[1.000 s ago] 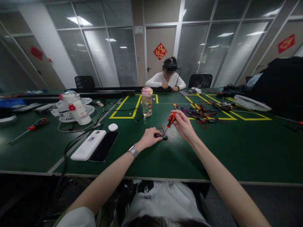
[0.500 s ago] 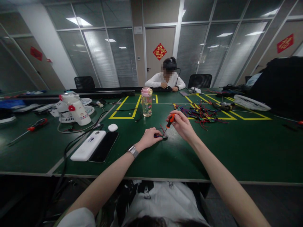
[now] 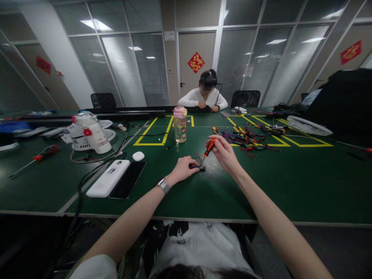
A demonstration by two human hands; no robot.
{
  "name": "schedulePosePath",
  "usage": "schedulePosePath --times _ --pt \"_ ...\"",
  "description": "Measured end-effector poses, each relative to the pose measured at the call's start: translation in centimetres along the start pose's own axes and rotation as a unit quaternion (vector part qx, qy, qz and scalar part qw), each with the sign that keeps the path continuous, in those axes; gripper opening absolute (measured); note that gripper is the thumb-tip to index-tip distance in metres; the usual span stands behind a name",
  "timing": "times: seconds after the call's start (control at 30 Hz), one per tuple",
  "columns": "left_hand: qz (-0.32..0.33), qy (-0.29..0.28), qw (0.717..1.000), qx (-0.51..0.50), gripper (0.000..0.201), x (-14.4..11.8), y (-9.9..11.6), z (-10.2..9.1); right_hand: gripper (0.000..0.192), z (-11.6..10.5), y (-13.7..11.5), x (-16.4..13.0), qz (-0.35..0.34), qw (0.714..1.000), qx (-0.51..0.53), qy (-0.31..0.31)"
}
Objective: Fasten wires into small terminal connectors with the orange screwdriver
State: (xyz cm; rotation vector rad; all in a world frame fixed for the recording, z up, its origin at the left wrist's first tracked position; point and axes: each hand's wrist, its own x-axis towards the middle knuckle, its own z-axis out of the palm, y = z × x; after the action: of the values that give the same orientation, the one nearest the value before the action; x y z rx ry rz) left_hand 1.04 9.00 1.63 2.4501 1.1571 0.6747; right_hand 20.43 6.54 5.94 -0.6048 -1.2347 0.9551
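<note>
Two hands work: left hand [image 3: 182,169] pins a small black part [image 3: 201,168], right hand [image 3: 225,154] grips an orange-handled screwdriver [image 3: 208,148]

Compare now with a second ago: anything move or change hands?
Barely. The right hand keeps its grip on the orange-handled screwdriver, handle shifted only slightly, tip still on the small black part that the left hand pins to the green table. Nothing picked up or let go. Water bottle, phone and wire pile unmoved.
</note>
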Motion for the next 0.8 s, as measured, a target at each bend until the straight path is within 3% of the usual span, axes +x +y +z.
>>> schedulePosePath --times 0.37,0.8 --pt "0.006 0.003 1.0 -0.007 0.013 -0.08 0.0 -0.05 0.03 0.09 0.08 -0.08 -0.028 0.999 -0.017 0.002" --pt "0.009 0.0 1.0 -0.005 0.015 -0.06 -0.39 0.16 0.029 0.25 -0.28 -0.08 -0.008 1.0 0.015 -0.011"
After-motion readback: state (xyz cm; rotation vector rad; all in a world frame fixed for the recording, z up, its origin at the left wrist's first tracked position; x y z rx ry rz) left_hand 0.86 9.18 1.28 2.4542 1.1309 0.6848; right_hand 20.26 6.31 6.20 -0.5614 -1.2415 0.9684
